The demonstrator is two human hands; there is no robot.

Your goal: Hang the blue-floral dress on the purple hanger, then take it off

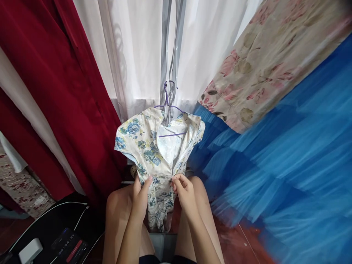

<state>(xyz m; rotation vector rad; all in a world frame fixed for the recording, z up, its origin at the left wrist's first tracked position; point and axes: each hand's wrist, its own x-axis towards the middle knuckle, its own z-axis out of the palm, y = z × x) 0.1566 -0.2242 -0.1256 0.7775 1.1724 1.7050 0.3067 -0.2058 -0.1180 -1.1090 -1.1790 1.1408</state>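
A white dress with blue flowers hangs in front of me on a purple wire hanger, its neckline spread in a deep V. At the waist on the left side, my left hand grips the fabric, thumb in front and fingers hidden behind it. My right hand pinches the dress at the bottom of the V, thumb and forefinger closed together. Whether a zipper pull or a fastener is between those fingers cannot be made out. The skirt drops between my knees.
Red curtains hang at left, white sheer cloth behind. Ruffled blue tulle and a beige floral cloth fill the right. A round black table at lower left bears a white charger, cables and a phone.
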